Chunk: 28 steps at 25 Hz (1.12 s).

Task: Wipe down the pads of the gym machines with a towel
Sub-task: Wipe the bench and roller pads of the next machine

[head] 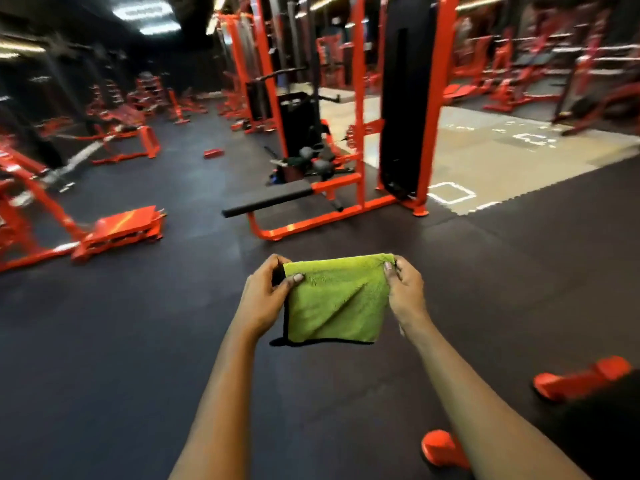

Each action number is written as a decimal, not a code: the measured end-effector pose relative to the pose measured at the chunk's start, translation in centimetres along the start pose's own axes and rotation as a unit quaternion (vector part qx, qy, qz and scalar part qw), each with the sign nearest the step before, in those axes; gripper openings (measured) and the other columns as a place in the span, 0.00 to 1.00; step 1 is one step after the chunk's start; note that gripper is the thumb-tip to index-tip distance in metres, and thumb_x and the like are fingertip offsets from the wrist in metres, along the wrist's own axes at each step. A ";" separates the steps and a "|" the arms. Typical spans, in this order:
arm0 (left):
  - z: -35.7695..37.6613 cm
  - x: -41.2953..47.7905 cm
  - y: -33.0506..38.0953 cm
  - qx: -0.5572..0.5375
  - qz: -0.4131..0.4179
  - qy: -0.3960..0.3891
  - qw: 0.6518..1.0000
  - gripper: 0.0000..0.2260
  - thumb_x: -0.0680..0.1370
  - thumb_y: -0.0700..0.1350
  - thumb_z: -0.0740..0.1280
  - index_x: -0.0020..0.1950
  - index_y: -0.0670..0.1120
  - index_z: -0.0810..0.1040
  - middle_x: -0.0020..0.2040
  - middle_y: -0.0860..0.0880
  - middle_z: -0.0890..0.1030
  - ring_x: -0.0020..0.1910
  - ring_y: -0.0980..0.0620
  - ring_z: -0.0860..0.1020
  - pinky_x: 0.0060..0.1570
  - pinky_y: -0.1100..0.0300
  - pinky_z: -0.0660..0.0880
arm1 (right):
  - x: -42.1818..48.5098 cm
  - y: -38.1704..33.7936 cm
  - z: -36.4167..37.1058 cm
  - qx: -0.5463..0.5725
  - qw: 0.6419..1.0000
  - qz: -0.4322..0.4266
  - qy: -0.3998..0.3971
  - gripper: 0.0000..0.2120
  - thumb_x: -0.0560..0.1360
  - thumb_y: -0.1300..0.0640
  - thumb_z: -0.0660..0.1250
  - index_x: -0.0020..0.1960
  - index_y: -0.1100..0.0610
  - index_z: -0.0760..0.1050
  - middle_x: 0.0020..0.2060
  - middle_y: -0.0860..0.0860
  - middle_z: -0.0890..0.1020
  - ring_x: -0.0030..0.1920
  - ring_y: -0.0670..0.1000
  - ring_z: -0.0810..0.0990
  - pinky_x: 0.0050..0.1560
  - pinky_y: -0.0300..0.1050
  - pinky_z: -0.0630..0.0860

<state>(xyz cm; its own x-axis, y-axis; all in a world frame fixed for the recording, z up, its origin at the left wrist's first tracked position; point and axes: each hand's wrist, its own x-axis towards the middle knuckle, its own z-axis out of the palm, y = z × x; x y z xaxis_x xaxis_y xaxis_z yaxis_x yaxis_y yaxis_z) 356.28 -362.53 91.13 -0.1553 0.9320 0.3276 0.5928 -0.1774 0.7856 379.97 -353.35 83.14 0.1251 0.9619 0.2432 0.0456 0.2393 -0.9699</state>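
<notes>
— Two sets of fingers, doing what?
— Pinching the green towel by its top corners, left hand on one, right hand on the other.
— Where's the towel?
— Hanging folded between them above the dark floor, well apart from the black bench pad ahead.

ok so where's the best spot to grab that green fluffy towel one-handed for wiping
Probably the middle of the top edge of the green fluffy towel, coming from above. It hangs folded flat, with the left hand and right hand pinching its upper corners, so that edge is taut and clear, and the layers would stay together.
</notes>
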 end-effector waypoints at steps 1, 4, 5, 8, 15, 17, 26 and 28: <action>1.9 3.9 0.0 -0.009 0.027 -0.027 0.999 0.04 0.79 0.44 0.70 0.51 0.51 0.76 0.44 0.52 0.81 0.43 0.55 0.78 0.44 0.58 0.75 | 2.6 0.4 -0.8 -0.005 0.999 -0.010 0.050 0.15 0.78 0.48 0.60 0.44 0.60 0.73 0.36 0.49 0.74 0.38 0.48 0.70 0.40 0.51 0.70; 9.3 14.1 0.9 -0.039 0.079 -0.092 0.992 0.05 0.81 0.42 0.65 0.56 0.50 0.73 0.45 0.52 0.81 0.44 0.54 0.78 0.46 0.55 0.74 | 9.3 1.6 -4.7 -0.039 0.987 -0.009 0.153 0.13 0.79 0.50 0.58 0.40 0.57 0.69 0.34 0.44 0.70 0.35 0.42 0.66 0.39 0.49 0.65; 12.2 16.8 1.5 -0.049 0.100 -0.110 0.988 0.05 0.82 0.41 0.64 0.56 0.49 0.73 0.45 0.53 0.80 0.43 0.57 0.77 0.45 0.57 0.73 | 11.6 2.4 -6.4 -0.052 0.982 -0.013 0.180 0.12 0.79 0.50 0.58 0.39 0.53 0.68 0.34 0.43 0.69 0.35 0.41 0.65 0.39 0.49 0.65; 20.4 23.9 2.6 -0.083 0.135 -0.156 0.975 0.08 0.82 0.39 0.62 0.58 0.50 0.69 0.44 0.55 0.78 0.42 0.61 0.75 0.39 0.67 0.69 | 17.8 5.0 -11.3 -0.072 0.968 -0.007 0.241 0.09 0.80 0.51 0.59 0.41 0.51 0.69 0.35 0.42 0.71 0.38 0.42 0.68 0.43 0.49 0.67; 40.3 40.2 9.8 -0.137 0.216 -0.238 0.937 0.10 0.81 0.36 0.61 0.58 0.49 0.70 0.50 0.53 0.79 0.48 0.63 0.76 0.44 0.71 0.69 | 33.7 7.4 -25.0 -0.095 0.937 -0.034 0.334 0.08 0.78 0.52 0.58 0.40 0.49 0.67 0.35 0.43 0.71 0.36 0.39 0.68 0.41 0.44 0.67; 45.6 44.2 12.0 -0.153 0.224 -0.254 0.928 0.09 0.82 0.37 0.61 0.57 0.49 0.70 0.49 0.54 0.79 0.48 0.61 0.77 0.45 0.68 0.70 | 37.3 7.5 -28.6 -0.105 0.927 -0.020 0.360 0.09 0.80 0.53 0.59 0.40 0.49 0.67 0.36 0.43 0.71 0.37 0.39 0.69 0.42 0.43 0.67; 71.8 58.2 22.7 -0.220 0.288 -0.357 0.861 0.04 0.83 0.39 0.61 0.56 0.46 0.70 0.42 0.50 0.77 0.39 0.63 0.75 0.36 0.71 0.68 | 53.0 13.0 -48.1 -0.162 0.849 -0.016 0.503 0.09 0.77 0.49 0.59 0.42 0.54 0.70 0.35 0.46 0.72 0.37 0.44 0.69 0.42 0.48 0.66; 78.2 61.5 26.4 -0.235 0.308 -0.393 0.834 0.03 0.83 0.39 0.61 0.55 0.46 0.70 0.42 0.51 0.77 0.39 0.62 0.74 0.35 0.70 0.68 | 56.4 13.5 -53.1 -0.173 0.817 -0.031 0.549 0.15 0.76 0.48 0.60 0.43 0.60 0.72 0.36 0.49 0.72 0.39 0.46 0.69 0.43 0.49 0.66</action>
<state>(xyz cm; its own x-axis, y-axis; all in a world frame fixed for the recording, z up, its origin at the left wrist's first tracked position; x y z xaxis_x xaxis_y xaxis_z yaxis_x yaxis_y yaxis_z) 424.23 -285.20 90.98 0.7400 0.5050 0.4443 -0.0357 -0.6302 0.7756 440.30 -302.86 84.46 0.9171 0.2053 0.3418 0.3394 0.0481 -0.9394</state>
